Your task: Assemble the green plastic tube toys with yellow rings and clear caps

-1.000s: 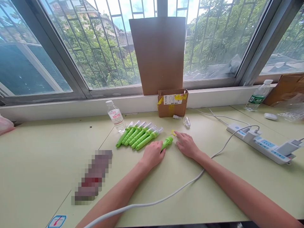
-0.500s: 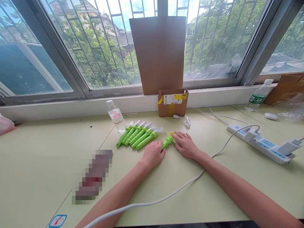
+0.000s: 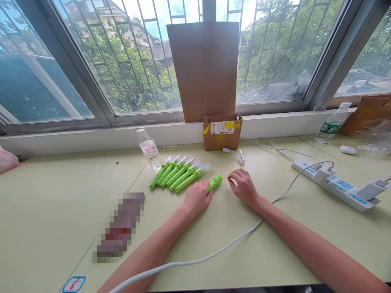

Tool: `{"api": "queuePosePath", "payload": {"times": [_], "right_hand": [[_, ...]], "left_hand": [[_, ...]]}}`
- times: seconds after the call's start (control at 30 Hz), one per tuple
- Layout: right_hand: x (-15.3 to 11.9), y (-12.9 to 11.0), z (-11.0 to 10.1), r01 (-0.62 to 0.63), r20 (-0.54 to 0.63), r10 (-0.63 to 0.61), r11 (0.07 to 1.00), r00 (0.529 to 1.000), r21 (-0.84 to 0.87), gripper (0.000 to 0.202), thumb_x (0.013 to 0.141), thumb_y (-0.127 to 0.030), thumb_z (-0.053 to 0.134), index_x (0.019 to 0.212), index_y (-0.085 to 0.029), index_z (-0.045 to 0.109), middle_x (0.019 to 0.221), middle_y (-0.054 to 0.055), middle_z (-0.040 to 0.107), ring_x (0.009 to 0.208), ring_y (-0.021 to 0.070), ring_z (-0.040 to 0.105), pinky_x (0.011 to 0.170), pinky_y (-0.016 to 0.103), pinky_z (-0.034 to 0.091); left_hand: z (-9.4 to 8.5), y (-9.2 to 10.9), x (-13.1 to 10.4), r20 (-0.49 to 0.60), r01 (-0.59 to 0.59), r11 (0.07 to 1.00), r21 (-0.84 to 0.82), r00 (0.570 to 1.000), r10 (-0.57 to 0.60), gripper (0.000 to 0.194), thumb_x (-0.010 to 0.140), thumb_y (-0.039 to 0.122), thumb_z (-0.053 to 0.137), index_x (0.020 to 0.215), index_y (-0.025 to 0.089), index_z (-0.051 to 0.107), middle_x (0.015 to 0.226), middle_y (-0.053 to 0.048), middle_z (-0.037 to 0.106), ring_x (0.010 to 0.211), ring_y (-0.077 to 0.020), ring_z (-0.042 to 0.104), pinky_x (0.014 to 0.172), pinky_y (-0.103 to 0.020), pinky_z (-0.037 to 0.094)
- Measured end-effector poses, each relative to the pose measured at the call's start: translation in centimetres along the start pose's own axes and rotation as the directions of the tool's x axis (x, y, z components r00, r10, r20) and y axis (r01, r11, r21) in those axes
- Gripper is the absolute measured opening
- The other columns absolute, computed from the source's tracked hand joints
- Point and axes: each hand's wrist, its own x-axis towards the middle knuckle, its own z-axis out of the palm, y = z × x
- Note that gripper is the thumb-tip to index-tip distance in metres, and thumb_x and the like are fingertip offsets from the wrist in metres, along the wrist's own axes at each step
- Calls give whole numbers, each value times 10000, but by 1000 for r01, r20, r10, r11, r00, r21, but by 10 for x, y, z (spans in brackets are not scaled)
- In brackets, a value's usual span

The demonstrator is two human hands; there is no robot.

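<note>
My left hand (image 3: 197, 199) is closed around a green plastic tube (image 3: 215, 183), whose threaded end sticks out uncovered to the right. Just right of that end, my right hand (image 3: 243, 187) has its fingers curled in. A small yellow piece (image 3: 231, 172) shows at its fingertips, mostly hidden by them. Beyond my left hand, several green tubes with clear caps (image 3: 180, 173) lie side by side at a slant. Two loose clear plastic caps (image 3: 240, 157) lie on the table past my right hand.
A water bottle (image 3: 149, 149) stands behind the tubes, with a small cardboard box (image 3: 222, 140) at the sill. On the right lie a power strip (image 3: 336, 185) and a second bottle (image 3: 332, 123). A white cable (image 3: 214, 252) crosses in front of me. A blurred object (image 3: 120, 228) lies left.
My right hand has drawn away to the right from the tube's threaded end, taking the yellow piece along, and its fingers have curled. My left hand stays put.
</note>
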Motion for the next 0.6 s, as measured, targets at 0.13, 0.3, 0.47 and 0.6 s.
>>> {"api": "queuePosePath", "payload": {"times": [0.13, 0.3, 0.47, 0.6], "right_hand": [[0, -2, -2, -37, -86, 46, 994, 995, 104, 182, 881, -157, 412, 895, -202, 588, 834, 65, 626, 823, 207, 564, 782, 340, 444], [-1, -4, -3, -100, -123, 138, 955, 983, 279, 164, 892, -244, 447, 936, -223, 603, 880, 62, 662, 857, 206, 609, 798, 347, 486], [-2, -5, -2, -233, -56, 299, 835, 953, 499, 154, 863, -332, 533, 918, -216, 619, 889, 59, 688, 835, 199, 650, 801, 358, 511], [-2, -7, 0, -340, 74, 388, 682, 919, 647, 211, 837, -390, 568, 916, -200, 615, 888, 62, 695, 840, 204, 666, 793, 363, 519]], "left_hand": [[2, -2, 1, -27, -9, 1000, -24, 1000, 8, 233, 928, 338, 350, 928, 190, 530, 916, -66, 610, 863, -211, 555, 628, -288, 410], [6, -5, 3, -60, -42, 999, -6, 997, 42, 203, 933, 298, 365, 991, 179, 520, 966, -74, 588, 903, -217, 523, 712, -313, 413], [10, -7, 5, -85, -63, 997, 43, 994, 66, 150, 901, 190, 391, 994, 178, 508, 974, -79, 555, 890, -225, 493, 726, -336, 372], [12, -7, 5, -94, -63, 997, 37, 993, 66, 166, 897, 168, 372, 1006, 177, 497, 969, -79, 545, 880, -226, 475, 724, -340, 354]]}}
